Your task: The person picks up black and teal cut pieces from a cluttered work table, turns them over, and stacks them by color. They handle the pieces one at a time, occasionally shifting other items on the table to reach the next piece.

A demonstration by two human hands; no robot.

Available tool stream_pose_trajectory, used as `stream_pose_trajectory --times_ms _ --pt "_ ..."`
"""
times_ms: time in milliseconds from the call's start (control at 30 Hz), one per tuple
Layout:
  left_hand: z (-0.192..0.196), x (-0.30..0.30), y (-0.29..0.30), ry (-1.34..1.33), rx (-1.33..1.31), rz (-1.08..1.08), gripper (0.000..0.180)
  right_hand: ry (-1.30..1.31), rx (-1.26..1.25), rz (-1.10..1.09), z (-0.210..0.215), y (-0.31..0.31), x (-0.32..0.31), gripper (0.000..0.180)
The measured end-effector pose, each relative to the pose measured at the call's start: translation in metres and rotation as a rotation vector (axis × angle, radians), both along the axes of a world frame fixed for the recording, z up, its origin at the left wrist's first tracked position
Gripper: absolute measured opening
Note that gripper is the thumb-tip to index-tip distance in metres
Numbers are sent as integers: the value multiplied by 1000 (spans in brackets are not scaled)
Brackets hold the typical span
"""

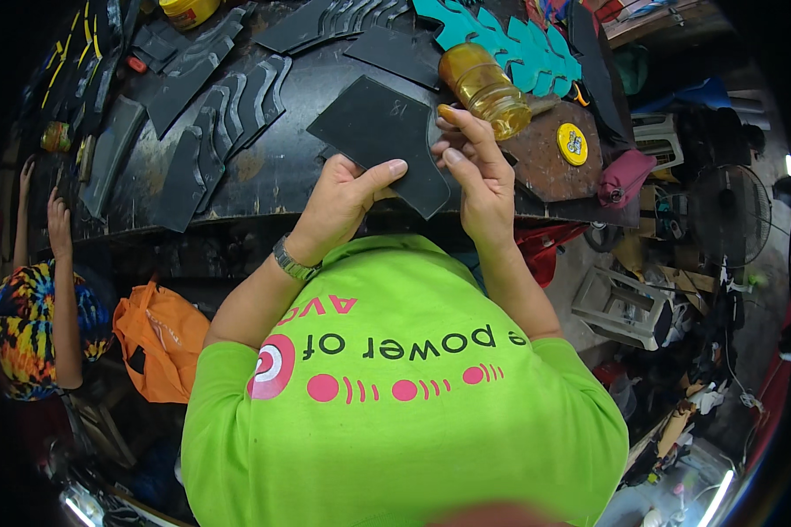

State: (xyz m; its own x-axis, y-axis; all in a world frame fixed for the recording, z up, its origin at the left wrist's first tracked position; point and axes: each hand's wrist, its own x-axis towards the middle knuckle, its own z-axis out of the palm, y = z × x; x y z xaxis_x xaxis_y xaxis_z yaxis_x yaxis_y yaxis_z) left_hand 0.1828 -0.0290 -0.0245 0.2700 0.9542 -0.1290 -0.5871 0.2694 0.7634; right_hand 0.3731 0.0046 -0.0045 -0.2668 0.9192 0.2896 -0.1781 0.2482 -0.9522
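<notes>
My left hand [350,200] grips a flat black panel [373,132] by its near edge, thumb on top and fingers underneath. The panel looks like leather or a similar sheet material; its right edge curves inward and a small pale mark is drawn on it. Beside that curved edge is my right hand [476,171], thumb and index finger apart. An amber, glue-like smear covers the index fingertip. The other fingers are curled near the edge, partly hidden, and I cannot tell whether they touch it. Just beyond stands a clear jar [488,88] of amber liquid.
Stacks of black cut pieces [228,119] lie across the dark table [255,180], with teal pieces [510,48] at the back. A yellow lid [572,144] rests on a brown board [545,180], near a maroon pouch [626,176]. Another person's hand [59,220] reaches the table at left.
</notes>
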Motion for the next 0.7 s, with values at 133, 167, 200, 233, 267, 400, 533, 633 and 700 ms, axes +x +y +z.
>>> stream_pose_trajectory --times_ms 133,167,200,233,267,400,533,633,700 --pt "4 2 1 -46 7 -11 22 -99 71 -34 -3 3 -4 48" --pt "4 2 1 -57 9 -9 23 -107 71 -40 -4 3 -5 49" --pt "5 2 2 -70 12 -10 23 -114 71 -45 -4 3 -6 50" --pt "5 2 2 -86 17 -8 24 -116 67 -48 -5 2 -7 50" --pt "5 1 2 -94 10 -12 24 -119 67 -49 -5 2 -8 51" --pt "5 -2 5 -109 -4 -12 26 -135 79 -17 -8 2 -7 51" --pt "7 -5 7 -125 -17 -1 27 -197 107 7 -11 0 -6 49" --pt "10 -6 10 -164 -28 24 25 -157 123 33 -12 1 -5 44" --pt "11 -7 11 -163 -34 22 24 -121 116 50 -12 3 -5 41"
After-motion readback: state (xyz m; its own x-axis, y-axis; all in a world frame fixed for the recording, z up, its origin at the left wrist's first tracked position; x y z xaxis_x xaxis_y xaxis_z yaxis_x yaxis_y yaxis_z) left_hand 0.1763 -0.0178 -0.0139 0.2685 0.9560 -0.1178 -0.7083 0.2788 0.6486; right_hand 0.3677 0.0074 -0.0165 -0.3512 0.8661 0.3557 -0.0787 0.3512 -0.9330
